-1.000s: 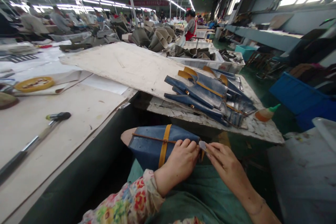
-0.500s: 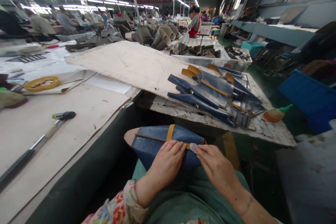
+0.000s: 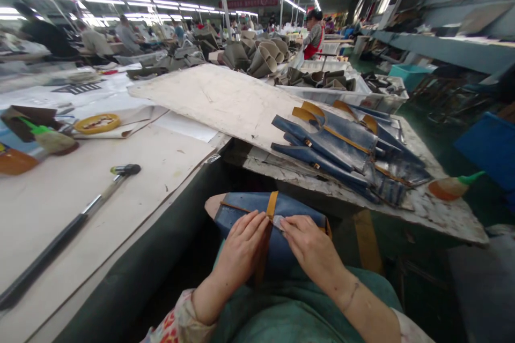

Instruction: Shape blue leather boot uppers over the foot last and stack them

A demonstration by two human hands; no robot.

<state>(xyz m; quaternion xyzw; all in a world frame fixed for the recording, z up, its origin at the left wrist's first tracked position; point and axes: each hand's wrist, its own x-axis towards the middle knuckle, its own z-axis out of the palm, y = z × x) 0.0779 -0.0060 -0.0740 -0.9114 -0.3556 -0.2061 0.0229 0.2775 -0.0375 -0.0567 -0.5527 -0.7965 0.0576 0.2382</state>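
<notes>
A blue leather boot upper (image 3: 245, 202) with a pale pointed end lies across my lap, over a green apron. A mustard-yellow strap (image 3: 272, 202) crosses it, and a thin brown strip (image 3: 233, 206) runs along its length. My left hand (image 3: 243, 246) is closed, fingers together, pressing on the strap where it meets the strip; a length of strap hangs below the fingers. Close beside those fingertips, my right hand (image 3: 314, 241) pinches a small whitish flat piece (image 3: 277, 221) against the leather. What lies under both palms is hidden.
On the left table (image 3: 161, 155) are a hammer (image 3: 126, 170), a yellow ring-shaped roll (image 3: 97, 123) and a green-tipped bottle (image 3: 54, 139). More blue uppers (image 3: 341, 144) and an orange bottle (image 3: 448, 188) lie on the right board. A co-worker (image 3: 314, 35) stands beyond white crates.
My view has swung left. Both hands have shifted left along the upper, closer to the yellow strap; my left fingers now press on it. The whitish piece has moved along with my right hand.
</notes>
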